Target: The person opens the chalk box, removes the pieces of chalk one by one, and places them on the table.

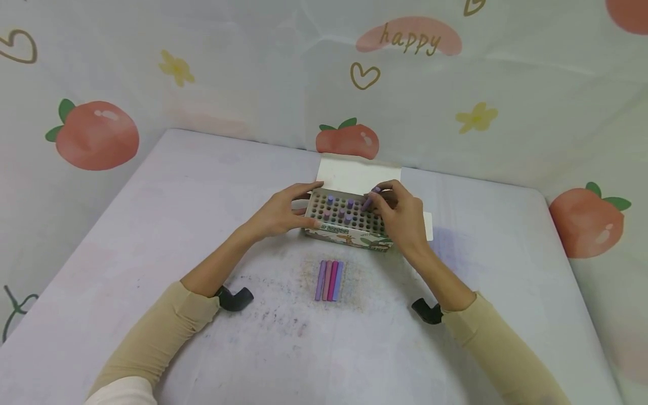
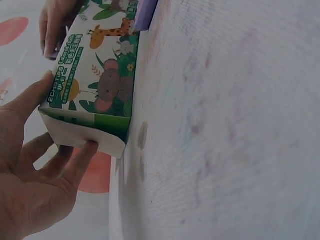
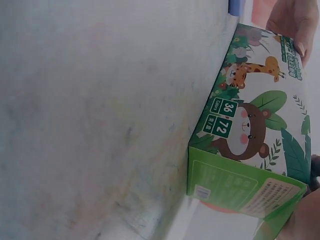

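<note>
A printed chalk box [image 1: 349,236] stands on the table with its lid raised; its top is a grid of holes, and several purple and pinkish chalk sticks stand in some of them. My left hand [image 1: 277,212] grips the box's left end, thumb at the front edge and fingers toward the back. Over the right part of the grid, my right hand [image 1: 406,216] pinches a purple chalk stick [image 1: 367,202], tilted, its lower end at the holes. In front of the box a row of chalk sticks [image 1: 332,281] in purple, pink and magenta lies side by side.
The open white lid [image 1: 358,173] leans up behind the grid, and a white side flap [image 1: 428,226] sticks out at the right. Coloured chalk dust marks the white tabletop [image 1: 273,315]. A fruit-patterned cloth [image 1: 253,73] hangs behind the table.
</note>
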The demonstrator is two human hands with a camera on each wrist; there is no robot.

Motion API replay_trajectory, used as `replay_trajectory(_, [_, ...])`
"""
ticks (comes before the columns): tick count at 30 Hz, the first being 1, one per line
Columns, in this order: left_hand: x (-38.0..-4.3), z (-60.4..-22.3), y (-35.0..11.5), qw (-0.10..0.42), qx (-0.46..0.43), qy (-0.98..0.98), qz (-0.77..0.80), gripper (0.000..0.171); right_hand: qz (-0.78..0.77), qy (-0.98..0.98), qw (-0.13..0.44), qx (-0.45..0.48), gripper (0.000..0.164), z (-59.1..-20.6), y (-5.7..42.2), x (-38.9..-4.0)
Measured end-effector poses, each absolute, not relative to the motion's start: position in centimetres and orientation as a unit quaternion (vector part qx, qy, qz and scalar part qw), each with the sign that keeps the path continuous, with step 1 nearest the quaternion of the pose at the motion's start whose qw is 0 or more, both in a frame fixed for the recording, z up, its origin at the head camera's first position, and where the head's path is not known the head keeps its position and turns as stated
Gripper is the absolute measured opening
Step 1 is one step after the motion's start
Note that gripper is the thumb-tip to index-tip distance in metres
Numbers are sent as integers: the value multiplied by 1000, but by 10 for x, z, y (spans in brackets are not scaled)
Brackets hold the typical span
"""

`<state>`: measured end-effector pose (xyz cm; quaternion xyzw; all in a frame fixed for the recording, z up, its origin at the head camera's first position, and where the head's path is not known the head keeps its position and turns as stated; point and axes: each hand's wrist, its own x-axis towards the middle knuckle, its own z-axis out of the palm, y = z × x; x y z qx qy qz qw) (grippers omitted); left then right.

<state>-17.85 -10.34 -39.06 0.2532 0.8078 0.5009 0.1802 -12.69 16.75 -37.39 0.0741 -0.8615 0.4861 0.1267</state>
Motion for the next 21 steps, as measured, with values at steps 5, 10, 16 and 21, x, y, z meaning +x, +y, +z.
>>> replay_trajectory(5, [-179, -390, -103, 185, 255, 807, 499, 86, 564, -807, 150, 91, 21, -379, 169, -126])
replay_trajectory(10, [-181, -392, -101, 186, 262, 805, 499, 85, 609, -767, 172, 107, 26, -377, 171, -122])
replay_trajectory(16, [-181, -392, -102, 186, 258, 806, 499, 85, 660, -727, 161, 99, 30, -368, 172, -113])
replay_trajectory(21, [-180, -392, -103, 185, 253, 808, 498, 86, 673, -717, 150, 98, 32, -362, 172, -108])
